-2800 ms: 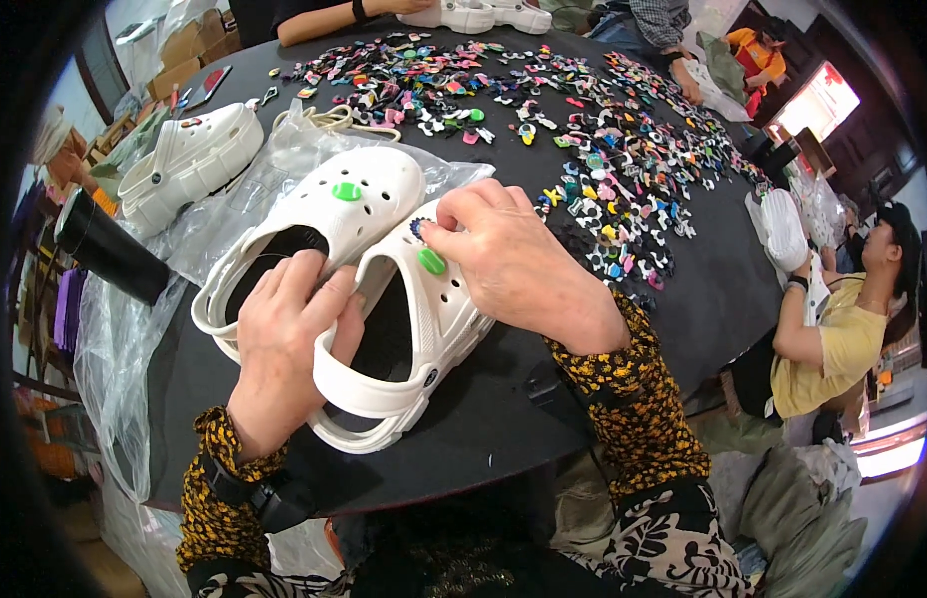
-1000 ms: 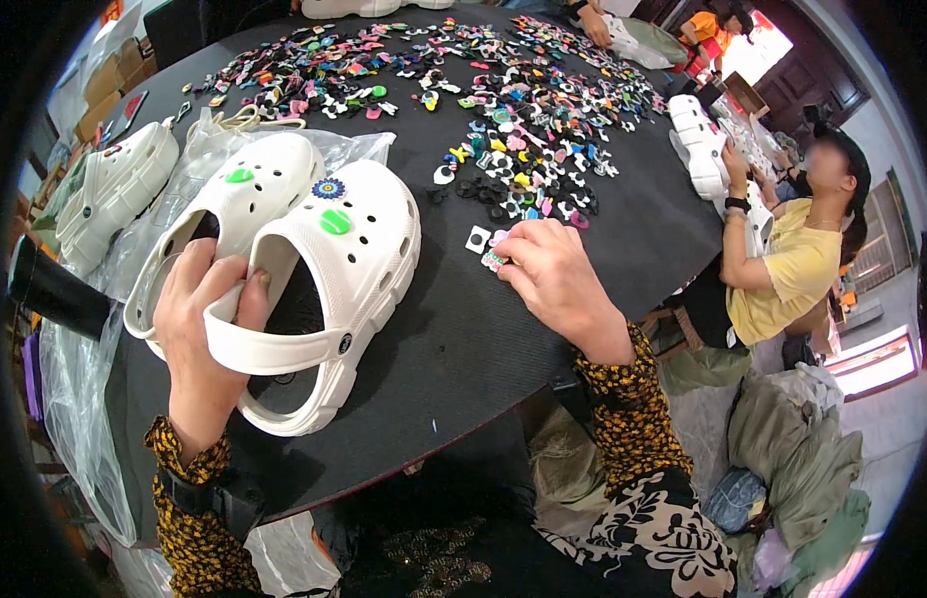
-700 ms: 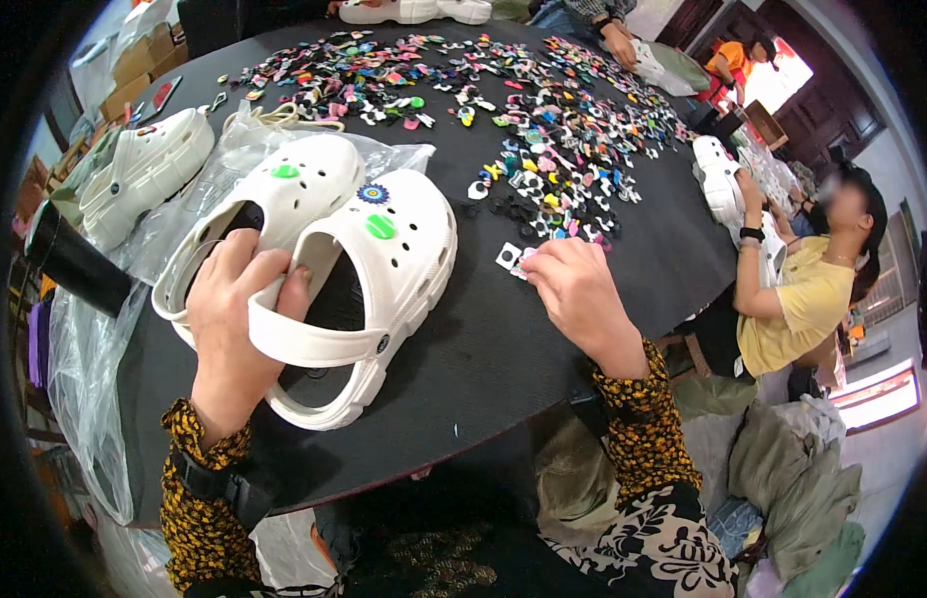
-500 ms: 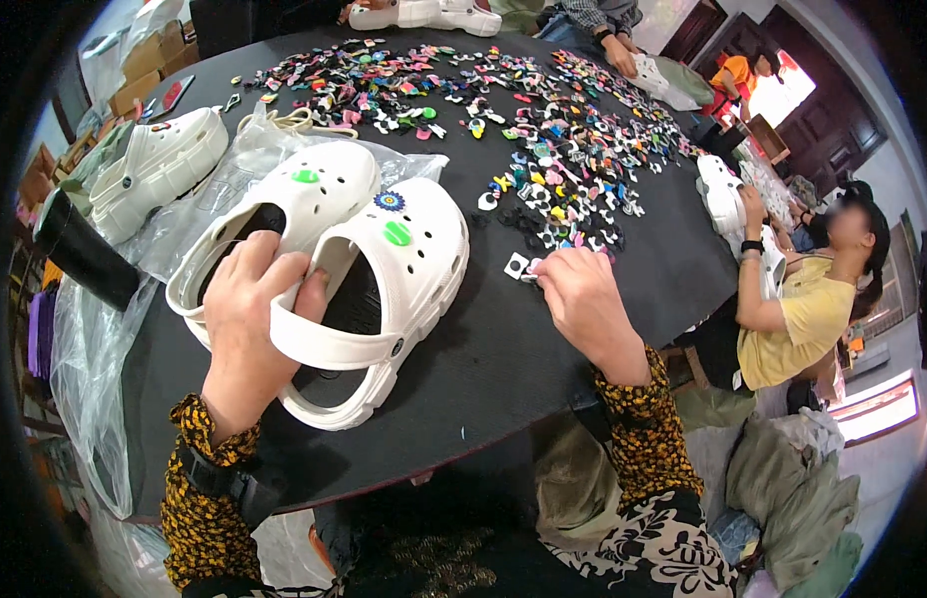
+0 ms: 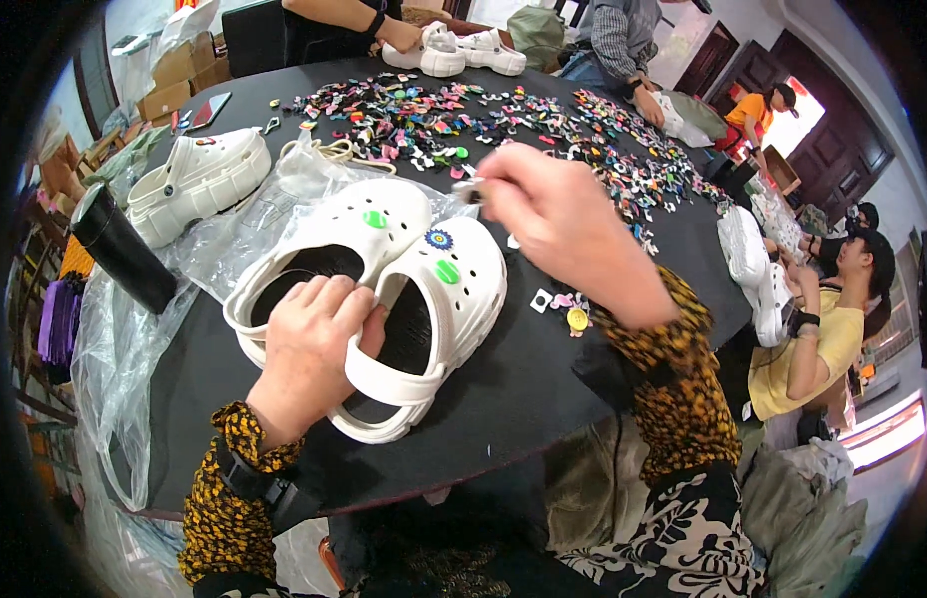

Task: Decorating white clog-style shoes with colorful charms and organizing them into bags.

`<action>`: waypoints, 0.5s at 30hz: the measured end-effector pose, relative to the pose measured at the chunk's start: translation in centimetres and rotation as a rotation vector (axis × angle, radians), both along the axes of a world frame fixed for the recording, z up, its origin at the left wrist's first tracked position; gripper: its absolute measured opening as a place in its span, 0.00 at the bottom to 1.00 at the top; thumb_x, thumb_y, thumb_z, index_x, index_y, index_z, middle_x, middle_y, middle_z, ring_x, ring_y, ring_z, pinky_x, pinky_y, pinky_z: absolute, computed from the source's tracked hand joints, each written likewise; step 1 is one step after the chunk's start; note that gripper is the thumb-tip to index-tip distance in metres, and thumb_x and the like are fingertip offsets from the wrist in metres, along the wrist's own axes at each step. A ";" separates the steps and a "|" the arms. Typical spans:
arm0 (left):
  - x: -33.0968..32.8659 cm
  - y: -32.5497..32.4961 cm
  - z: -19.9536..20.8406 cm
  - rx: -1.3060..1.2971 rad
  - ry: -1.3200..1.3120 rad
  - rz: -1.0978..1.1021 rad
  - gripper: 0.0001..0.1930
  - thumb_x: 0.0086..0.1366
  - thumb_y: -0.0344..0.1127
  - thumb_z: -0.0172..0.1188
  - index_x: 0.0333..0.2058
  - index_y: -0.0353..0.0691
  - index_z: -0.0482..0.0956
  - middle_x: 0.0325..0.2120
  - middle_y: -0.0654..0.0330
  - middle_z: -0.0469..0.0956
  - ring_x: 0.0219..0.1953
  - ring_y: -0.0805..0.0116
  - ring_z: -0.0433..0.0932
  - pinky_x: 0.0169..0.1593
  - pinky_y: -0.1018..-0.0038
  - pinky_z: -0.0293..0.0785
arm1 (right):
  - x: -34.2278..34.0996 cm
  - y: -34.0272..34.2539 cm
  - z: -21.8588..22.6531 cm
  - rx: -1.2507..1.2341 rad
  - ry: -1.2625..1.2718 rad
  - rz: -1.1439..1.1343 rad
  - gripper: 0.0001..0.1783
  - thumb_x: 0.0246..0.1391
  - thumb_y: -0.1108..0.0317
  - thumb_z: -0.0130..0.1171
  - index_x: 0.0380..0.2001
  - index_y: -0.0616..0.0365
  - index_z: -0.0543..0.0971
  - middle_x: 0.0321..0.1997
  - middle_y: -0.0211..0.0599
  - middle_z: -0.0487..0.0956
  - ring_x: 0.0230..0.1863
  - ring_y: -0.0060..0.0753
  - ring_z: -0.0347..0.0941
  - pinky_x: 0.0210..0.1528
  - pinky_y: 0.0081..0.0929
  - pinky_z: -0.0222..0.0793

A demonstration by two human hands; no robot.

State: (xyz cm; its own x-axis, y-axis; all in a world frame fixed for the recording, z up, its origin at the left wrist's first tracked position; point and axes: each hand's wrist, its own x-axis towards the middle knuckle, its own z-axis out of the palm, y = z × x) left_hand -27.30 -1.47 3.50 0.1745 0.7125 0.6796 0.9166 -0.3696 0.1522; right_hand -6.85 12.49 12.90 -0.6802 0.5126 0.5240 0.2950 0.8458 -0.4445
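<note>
Two white foam clogs lie side by side before me, the left clog and the right clog. Each has a green charm, and a blue flower charm sits on the right one. My left hand is closed round their adjoining sides, fingers inside the openings. Raised beyond the clogs, my right hand pinches a small shoe charm, blurred by motion. Below that wrist lie a yellow button charm, a white square charm and a pink one.
A wide pile of colourful charms spreads over the black table. At left are another white clog, clear plastic, a black cylinder and a phone. Co-workers handle white clogs at the back and right.
My right hand has lifted up from the small charms near the table's front and swung leftward, past the clog toes. The left hand keeps its grip. The whole view has shifted a little.
</note>
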 end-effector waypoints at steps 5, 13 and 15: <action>0.3 0.2 -0.2 0.022 0.005 -0.001 0.08 0.49 0.27 0.64 0.29 0.38 0.75 0.26 0.55 0.75 0.28 0.56 0.75 0.33 0.64 0.71 | -6.3 3.0 -3.4 0.305 -0.104 0.028 0.08 0.58 0.69 0.52 0.33 0.63 0.77 0.26 0.53 0.80 0.32 0.55 0.79 0.40 0.46 0.71; -0.3 0.2 -0.7 0.023 -0.018 0.011 0.09 0.49 0.30 0.64 0.29 0.40 0.75 0.27 0.58 0.72 0.29 0.60 0.74 0.34 0.66 0.70 | -9.6 4.2 -5.5 0.585 -0.263 0.117 0.06 0.57 0.68 0.55 0.34 0.58 0.79 0.31 0.41 0.80 0.35 0.45 0.76 0.43 0.41 0.66; -0.3 0.2 -0.5 0.027 -0.030 0.020 0.09 0.49 0.30 0.64 0.29 0.40 0.74 0.27 0.59 0.72 0.29 0.60 0.74 0.34 0.66 0.70 | -9.5 4.0 -5.1 0.535 -0.267 0.132 0.07 0.57 0.67 0.56 0.34 0.58 0.80 0.31 0.40 0.80 0.37 0.45 0.76 0.45 0.41 0.66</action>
State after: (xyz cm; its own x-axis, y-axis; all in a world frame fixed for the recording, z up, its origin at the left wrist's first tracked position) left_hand -27.63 -1.30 2.97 0.1399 0.6973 0.7030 0.9189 -0.3559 0.1701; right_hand -16.38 16.52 7.79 -0.8632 0.1281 0.4884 0.2156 0.9682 0.1270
